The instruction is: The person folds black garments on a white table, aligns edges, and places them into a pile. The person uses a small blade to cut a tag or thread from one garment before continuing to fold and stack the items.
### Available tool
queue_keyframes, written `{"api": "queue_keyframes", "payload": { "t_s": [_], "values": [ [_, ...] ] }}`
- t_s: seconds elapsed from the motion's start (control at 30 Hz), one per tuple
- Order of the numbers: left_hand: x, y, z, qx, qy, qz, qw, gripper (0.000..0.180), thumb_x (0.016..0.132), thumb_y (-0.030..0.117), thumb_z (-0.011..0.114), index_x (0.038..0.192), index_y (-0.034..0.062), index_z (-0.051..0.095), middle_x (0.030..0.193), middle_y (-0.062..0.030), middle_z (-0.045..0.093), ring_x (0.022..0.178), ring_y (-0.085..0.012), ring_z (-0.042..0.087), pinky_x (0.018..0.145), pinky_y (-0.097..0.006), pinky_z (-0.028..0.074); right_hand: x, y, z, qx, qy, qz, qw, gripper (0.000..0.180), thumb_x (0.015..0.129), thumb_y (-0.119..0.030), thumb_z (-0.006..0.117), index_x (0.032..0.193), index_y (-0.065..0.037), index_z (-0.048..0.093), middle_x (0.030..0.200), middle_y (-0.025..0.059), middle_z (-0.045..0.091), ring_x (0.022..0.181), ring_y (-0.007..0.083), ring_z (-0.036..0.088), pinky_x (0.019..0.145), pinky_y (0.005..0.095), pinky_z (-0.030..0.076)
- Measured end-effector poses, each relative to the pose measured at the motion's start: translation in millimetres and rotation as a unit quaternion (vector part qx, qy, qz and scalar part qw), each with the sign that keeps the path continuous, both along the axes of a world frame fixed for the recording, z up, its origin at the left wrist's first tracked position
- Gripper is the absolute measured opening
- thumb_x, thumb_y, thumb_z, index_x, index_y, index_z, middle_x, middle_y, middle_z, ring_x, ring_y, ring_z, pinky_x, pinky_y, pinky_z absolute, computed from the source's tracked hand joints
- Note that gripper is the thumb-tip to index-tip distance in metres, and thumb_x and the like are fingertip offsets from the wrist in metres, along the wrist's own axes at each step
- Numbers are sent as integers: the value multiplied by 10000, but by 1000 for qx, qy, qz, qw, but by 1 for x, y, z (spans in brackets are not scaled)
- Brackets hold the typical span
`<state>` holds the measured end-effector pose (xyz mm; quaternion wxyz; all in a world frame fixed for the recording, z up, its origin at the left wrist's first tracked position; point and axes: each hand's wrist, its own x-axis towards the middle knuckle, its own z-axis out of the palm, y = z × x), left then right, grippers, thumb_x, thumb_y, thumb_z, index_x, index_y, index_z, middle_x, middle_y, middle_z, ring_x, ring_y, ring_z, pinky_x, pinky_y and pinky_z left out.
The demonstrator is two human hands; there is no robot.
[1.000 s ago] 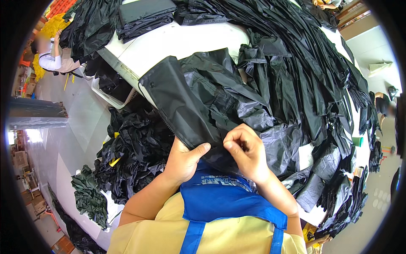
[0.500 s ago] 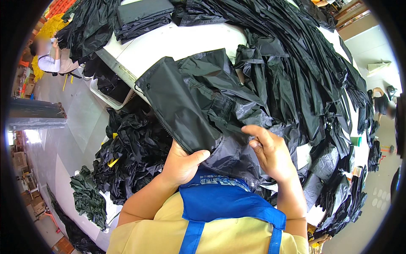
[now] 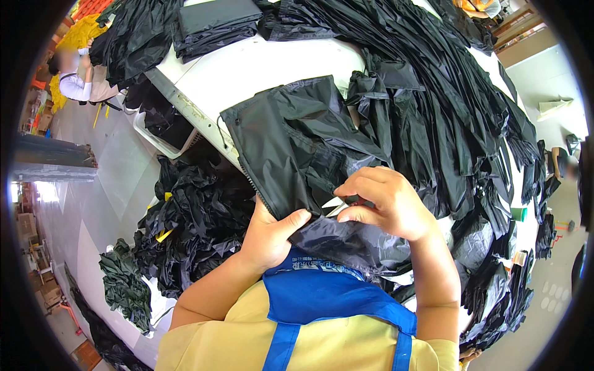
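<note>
A black shiny jacket (image 3: 297, 142) with a zipper along its left edge lies folded on the white table (image 3: 272, 62) in front of me. My left hand (image 3: 272, 235) grips its near edge, thumb on top. My right hand (image 3: 383, 201) holds small metal snips (image 3: 337, 206) whose pointed blades touch the fabric just right of my left thumb. A greyer, crumpled part of the garment (image 3: 352, 241) hangs toward my blue apron.
Many black garments (image 3: 445, 105) are piled across the table's right and far side, with a folded stack (image 3: 216, 21) at the back. More black clothes (image 3: 192, 235) heap on the floor at left beside a white bin (image 3: 162, 141). A seated person (image 3: 77, 83) is far left.
The jacket has been pulled nearer and turned. My right hand moved off the fabric to the right, then came back toward my left thumb with the snips' blades showing.
</note>
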<state>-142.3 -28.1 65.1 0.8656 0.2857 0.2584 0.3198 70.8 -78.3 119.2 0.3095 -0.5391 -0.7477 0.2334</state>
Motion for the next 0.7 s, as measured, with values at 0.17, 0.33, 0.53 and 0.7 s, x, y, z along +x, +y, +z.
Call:
{"api": "queue_keyframes", "payload": {
  "t_s": [0.17, 0.33, 0.53, 0.7],
  "values": [
    [-2, -1, -6, 54, 20, -13, 998, 608, 861, -71, 574, 1381, 50, 281, 1288, -79, 477, 1163, -160, 495, 1010, -333, 395, 2, 8, -2, -10, 30, 27, 999, 278, 742, -278, 742, 858, -47, 640, 767, 77, 625, 711, 286, 617, 621, 374, 468],
    [2, 1, 0, 52, 23, -7, 998, 665, 857, -78, 573, 1414, 47, 233, 1305, -89, 458, 1167, -163, 492, 1013, -334, 393, 2, 12, 7, -18, 5, 49, 999, 265, 749, -293, 734, 860, -68, 648, 758, 63, 619, 708, 281, 616, 616, 378, 462],
    [3, 4, 1, 79, 31, -24, 996, 659, 855, -78, 578, 1410, 46, 246, 1312, -87, 451, 1175, -162, 482, 1015, -328, 388, 1, 16, 10, -34, -20, 61, 997, 248, 755, -289, 733, 844, -69, 659, 735, 61, 611, 690, 273, 614, 612, 362, 459],
    [0, 3, -1, 60, 42, 3, 997, 649, 837, -78, 612, 1383, 48, 285, 1289, -70, 458, 1157, -147, 479, 1004, -317, 386, 26, -11, -15, -95, 257, -114, 955, 186, 758, -176, 766, 822, -13, 703, 775, 59, 658, 693, 153, 617, 620, 291, 458]
  ]
}}
